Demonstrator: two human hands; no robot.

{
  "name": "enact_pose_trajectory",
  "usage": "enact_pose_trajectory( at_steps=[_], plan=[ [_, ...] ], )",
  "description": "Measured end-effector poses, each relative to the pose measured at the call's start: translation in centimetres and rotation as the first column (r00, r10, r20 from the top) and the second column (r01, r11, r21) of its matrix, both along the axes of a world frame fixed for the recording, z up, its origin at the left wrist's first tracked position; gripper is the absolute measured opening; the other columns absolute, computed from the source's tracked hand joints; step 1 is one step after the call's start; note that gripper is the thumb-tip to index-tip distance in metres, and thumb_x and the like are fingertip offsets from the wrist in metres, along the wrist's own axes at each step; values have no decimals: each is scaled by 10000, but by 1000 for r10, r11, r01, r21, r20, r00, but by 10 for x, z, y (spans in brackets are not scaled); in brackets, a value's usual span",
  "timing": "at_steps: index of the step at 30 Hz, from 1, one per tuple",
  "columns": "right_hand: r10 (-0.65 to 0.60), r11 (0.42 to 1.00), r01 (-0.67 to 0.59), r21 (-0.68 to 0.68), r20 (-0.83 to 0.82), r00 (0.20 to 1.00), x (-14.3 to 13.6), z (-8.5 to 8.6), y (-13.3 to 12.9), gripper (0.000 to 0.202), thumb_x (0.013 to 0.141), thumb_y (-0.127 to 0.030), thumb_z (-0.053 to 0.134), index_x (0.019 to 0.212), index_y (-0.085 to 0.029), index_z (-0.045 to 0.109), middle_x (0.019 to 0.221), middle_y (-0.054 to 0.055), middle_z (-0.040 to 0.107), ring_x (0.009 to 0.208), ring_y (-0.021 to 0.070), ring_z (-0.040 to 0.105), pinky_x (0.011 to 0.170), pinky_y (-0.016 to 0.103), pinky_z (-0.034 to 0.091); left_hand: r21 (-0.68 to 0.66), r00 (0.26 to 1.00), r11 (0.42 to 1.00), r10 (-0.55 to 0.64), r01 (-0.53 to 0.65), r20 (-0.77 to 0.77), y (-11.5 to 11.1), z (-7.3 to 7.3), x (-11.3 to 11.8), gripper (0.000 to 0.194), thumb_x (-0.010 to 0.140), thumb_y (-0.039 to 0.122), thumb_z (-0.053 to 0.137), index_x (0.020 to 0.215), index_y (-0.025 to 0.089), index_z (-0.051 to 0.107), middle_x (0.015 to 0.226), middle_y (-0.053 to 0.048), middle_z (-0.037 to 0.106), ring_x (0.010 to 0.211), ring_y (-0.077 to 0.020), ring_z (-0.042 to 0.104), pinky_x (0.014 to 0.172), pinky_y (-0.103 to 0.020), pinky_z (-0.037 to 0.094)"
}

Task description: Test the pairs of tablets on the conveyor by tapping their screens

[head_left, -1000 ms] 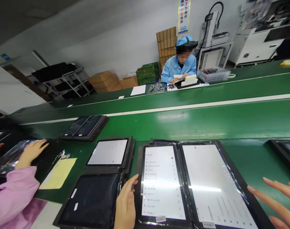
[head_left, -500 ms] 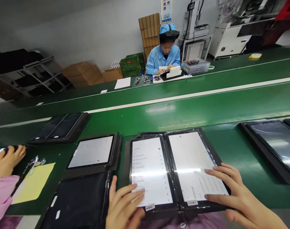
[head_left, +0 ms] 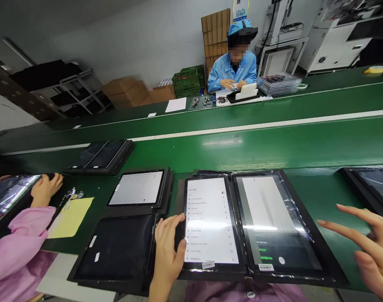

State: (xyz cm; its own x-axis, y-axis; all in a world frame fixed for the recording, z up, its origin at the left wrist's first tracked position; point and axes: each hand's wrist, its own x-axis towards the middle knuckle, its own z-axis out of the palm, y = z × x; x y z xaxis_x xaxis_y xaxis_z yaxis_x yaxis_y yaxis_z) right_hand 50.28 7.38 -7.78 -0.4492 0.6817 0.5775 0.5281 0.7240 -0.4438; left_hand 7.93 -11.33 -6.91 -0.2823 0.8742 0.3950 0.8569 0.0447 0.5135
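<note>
Head cam: black-framed rectangular tablet (head_left: 208, 226) w/ lit white "Internet" list screen lies just right of L hand (head_left: 168, 243), its edge right by the index fingertip; can't tell if they touch. L hand's thumb & fingers are apart, nothing gripped. Next one over, black-framed tablet w/ part-white, part-dark screen & small green text (head_left: 263, 201), sits betw. both hands. R hand (head_left: 367, 239) hangs just off its right side, fingers spread apart, nothing held. Black flat-rimmed tray (head_left: 331, 266) under it runs out toward R hand.

Just left of L hand: glossy black tablet (head_left: 122, 247), screen dark, 2 white stickers. Up-left of L hand: sideways black-framed tablet w/ white screen (head_left: 137, 188). Further left of L hand: yellow paper sheet (head_left: 73, 218), then co-worker's hand (head_left: 46, 188), pink sleeve (head_left: 30, 226), on a shiny dark tablet (head_left: 11, 197). Well ahead of both hands, across smooth green surface (head_left: 304, 151): person in light-blue jacket & cap (head_left: 216, 71), seated.
</note>
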Motion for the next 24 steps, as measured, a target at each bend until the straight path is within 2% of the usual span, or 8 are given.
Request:
enact_pose_trajectory(
  at_steps=[5, 8, 10, 12, 14, 16, 20, 24],
  plan=[
    [18, 999, -19, 39, 25, 1000, -7, -1, -9, 478, 1027, -516, 295, 1464, -551, 488, 1462, 28, 456, 1145, 472, 496, 985, 725, 316, -191, 942, 926, -336, 325, -28, -1, 9, 5, 664, 1005, 678, 289, 1558, 328, 396, 1396, -59, 637, 1280, -335, 523, 1245, -567, 49],
    [137, 990, -141, 27, 131, 982, -17, -5, -13, 486, 1041, -555, 320, 1488, -479, 495, 1467, 48, 452, 1203, 437, 478, 1101, 687, 232, -39, 923, 922, -385, 385, 18, -5, 13, 12, 674, 996, 713, 167, 1570, 404, 339, 1503, -32, 548, 1401, -341, 439, 1249, -599, -11],
    [188, 979, -199, 31, 220, 957, -27, -6, -16, 508, 1041, -600, 331, 1490, -441, 507, 1481, 59, 439, 1238, 406, 458, 1153, 656, 166, 111, 957, 953, -287, 281, 42, -5, 11, 15, 647, 1012, 684, 173, 1562, 393, 349, 1537, -41, 508, 1419, -329, 427, 1258, -575, 75],
    [189, 977, -210, 45, 289, 938, -38, -6, -20, 542, 1036, -647, 328, 1503, -431, 495, 1506, 74, 415, 1261, 392, 443, 1162, 656, 134, 180, 984, 979, -122, 97, 133, -3, 6, 15, 587, 1045, 608, 233, 1539, 335, 394, 1533, -67, 502, 1410, -306, 437, 1233, -513, 218],
    [164, 978, -196, 66, 328, 930, -49, -4, -23, 568, 1033, -665, 318, 1535, -434, 447, 1533, 94, 385, 1280, 398, 435, 1148, 679, 138, 151, 958, 984, 52, -98, 283, 1, -1, 12, 509, 1058, 518, 315, 1478, 270, 464, 1484, -100, 532, 1368, -292, 476, 1160, -462, 339],
    [127, 981, -171, 92, 361, 924, -56, -3, -23, 555, 1041, -632, 335, 1564, -454, 384, 1544, 111, 369, 1288, 407, 436, 1124, 704, 163, 42, 882, 974, 184, -223, 434, 5, -8, 7, 460, 1033, 459, 406, 1424, 233, 495, 1413, -122, 571, 1268, -284, 540, 1072, -438, 414],
    [86, 979, -151, 139, 387, 918, -58, 3, -19, 546, 1049, -554, 358, 1588, -493, 290, 1507, 143, 381, 1253, 417, 464, 1073, 740, 210, -152, 789, 962, 271, -225, 551, 15, -15, -1, 503, 956, 426, 457, 1414, 219, 481, 1275, -120, 594, 1040, -243, 566, 1013, -438, 439],
    [48, 986, -97, 136, 327, 944, -49, 7, -18, 561, 1042, -489, 356, 1596, -488, 267, 1455, 148, 401, 1218, 428, 479, 1052, 753, 241, -216, 849, 958, 268, -186, 456, 25, -6, -2, 549, 928, 413, 437, 1444, 225, 442, 1168, -97, 535, 1005, -240, 526, 1019, -459, 424]
  ],
)
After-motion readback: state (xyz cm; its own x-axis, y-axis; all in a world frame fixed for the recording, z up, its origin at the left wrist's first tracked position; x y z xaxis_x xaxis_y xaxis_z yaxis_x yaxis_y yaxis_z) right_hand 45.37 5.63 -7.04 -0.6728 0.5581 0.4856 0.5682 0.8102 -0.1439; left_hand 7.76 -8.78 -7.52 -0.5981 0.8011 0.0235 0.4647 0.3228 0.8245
